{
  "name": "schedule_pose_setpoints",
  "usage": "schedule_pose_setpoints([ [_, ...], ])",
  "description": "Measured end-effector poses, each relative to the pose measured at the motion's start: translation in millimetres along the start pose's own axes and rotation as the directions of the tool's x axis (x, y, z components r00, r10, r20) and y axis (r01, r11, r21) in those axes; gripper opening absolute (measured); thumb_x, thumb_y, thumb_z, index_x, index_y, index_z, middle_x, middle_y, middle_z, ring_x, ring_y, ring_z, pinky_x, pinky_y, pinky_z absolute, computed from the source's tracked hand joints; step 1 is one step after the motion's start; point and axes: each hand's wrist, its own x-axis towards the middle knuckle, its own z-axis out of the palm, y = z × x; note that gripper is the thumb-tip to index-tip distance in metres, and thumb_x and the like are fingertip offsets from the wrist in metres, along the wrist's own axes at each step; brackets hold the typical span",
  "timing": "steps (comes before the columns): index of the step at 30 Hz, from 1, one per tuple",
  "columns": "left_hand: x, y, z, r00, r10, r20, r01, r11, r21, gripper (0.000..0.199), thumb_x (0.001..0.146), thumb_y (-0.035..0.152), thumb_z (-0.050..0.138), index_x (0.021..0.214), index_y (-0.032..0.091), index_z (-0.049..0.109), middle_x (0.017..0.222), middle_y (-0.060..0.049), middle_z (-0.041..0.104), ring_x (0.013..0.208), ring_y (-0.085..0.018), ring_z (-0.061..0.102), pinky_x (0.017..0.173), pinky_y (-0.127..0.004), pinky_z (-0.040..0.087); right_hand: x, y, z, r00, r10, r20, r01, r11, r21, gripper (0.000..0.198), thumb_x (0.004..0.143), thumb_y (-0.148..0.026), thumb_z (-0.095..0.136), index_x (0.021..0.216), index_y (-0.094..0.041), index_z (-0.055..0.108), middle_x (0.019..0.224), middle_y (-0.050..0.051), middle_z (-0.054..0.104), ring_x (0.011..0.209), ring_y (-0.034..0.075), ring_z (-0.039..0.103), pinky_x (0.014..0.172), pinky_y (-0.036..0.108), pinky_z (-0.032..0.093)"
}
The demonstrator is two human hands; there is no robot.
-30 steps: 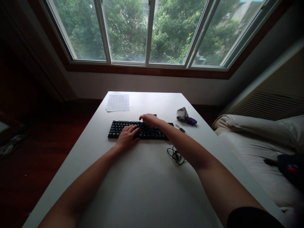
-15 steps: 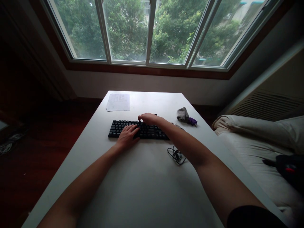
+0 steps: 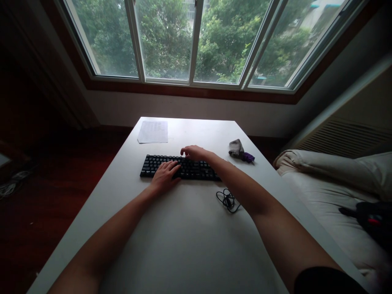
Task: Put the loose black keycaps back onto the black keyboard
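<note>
A black keyboard (image 3: 150, 165) lies across the white table. My left hand (image 3: 165, 173) rests flat over its left-middle part, fingers stretched out on the keys and thumb at the front edge. My right hand (image 3: 194, 152) is above the keyboard's back edge, its fingers bent and drawn together, pointing left. Anything small between those fingers is hidden from this angle. My right forearm covers the keyboard's right end. A coiled black cable (image 3: 228, 201) lies in front of that end, partly under the forearm.
Printed paper (image 3: 153, 132) lies at the table's back left. A grey cloth (image 3: 235, 148) with a purple bundle (image 3: 248, 157) sits at the back right. A padded cream seat (image 3: 318, 196) with a dark bag (image 3: 372, 220) stands right of the table. Windows (image 3: 165, 41) are beyond.
My right hand has shifted slightly right along the keyboard's back edge, fingers still bent. My left hand stays in place on the keys.
</note>
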Motion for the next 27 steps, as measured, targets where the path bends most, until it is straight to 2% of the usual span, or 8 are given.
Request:
schedule_pose_setpoints([
  [15, 2, 3, -2, 1.0, -0.004, 0.012, 0.004, 1.0, -0.01, 0.055, 0.092, 0.041, 0.061, 0.144, 0.026, 0.052, 0.151, -0.01, 0.049, 0.139, -0.032, 0.041, 0.117, -0.053, 0.031, -20, -22, -4, 0.999, -0.011, -0.048, 0.007, 0.997, -0.077, 0.034, 0.09, -0.017, 0.065, 0.122, -0.027, 0.067, 0.123, 0.005, 0.065, 0.096, 0.017, 0.064, 0.08, 0.024, 0.04],
  [22, 2, 4, -4, 1.0, -0.003, 0.014, 0.004, 1.0, -0.02, 0.054, 0.092, 0.04, 0.061, 0.144, 0.025, 0.053, 0.151, -0.01, 0.048, 0.139, -0.032, 0.041, 0.117, -0.053, 0.031, -21, -22, -4, 0.997, -0.034, -0.073, 0.028, 0.996, -0.085, 0.031, 0.09, -0.015, 0.062, 0.118, -0.027, 0.068, 0.119, 0.005, 0.067, 0.097, 0.018, 0.063, 0.081, 0.024, 0.041],
  [27, 2, 4, -3, 1.0, 0.001, 0.013, 0.0, 1.0, -0.018, 0.055, 0.092, 0.04, 0.061, 0.144, 0.025, 0.053, 0.151, -0.01, 0.048, 0.139, -0.032, 0.041, 0.117, -0.054, 0.031, -17, -22, 3, 0.996, 0.024, -0.083, -0.032, 0.995, -0.094, 0.031, 0.09, -0.017, 0.063, 0.118, -0.028, 0.068, 0.119, 0.004, 0.067, 0.103, 0.02, 0.063, 0.082, 0.025, 0.041],
])
